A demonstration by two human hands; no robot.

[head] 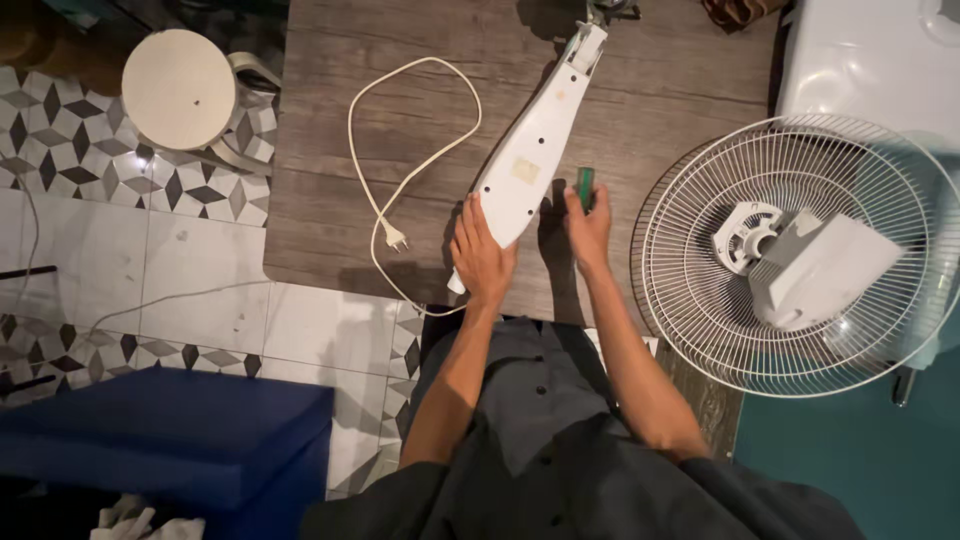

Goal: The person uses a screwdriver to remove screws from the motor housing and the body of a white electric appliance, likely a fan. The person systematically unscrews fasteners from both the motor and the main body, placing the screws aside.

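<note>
A long white fan housing (533, 150) lies on the grey wood-grain table (320, 210), running from its broad end near the person up toward one o'clock, where its narrow neck meets a dark metal fitting at the far table edge. The left hand (481, 258) lies flat on the broad near end of the housing, its fingers (470, 225) pressed together and stretched along the left edge of the shell. Just beside it, at three o'clock from the housing's broad end, the right hand (589, 228) holds a small green-handled tool (585, 185) upright, the fingers closed about the handle and pinching it; the tool's tip is hidden behind the hand, so whether it touches the table cannot be told. A cream power cord (405, 180) loops across the table at nine o'clock from the housing, ending in a two-pin plug (394, 238) that lies near the left hand. At three o'clock from the hands, a round white wire fan guard (700, 300) with a white motor block (815, 270) in its middle hangs partly over the table's right edge. At ten o'clock, off the table, a round cream stool (180, 90) stands on the patterned tile floor (190, 260), and a dark blue box (170, 430) sits at seven o'clock.
</note>
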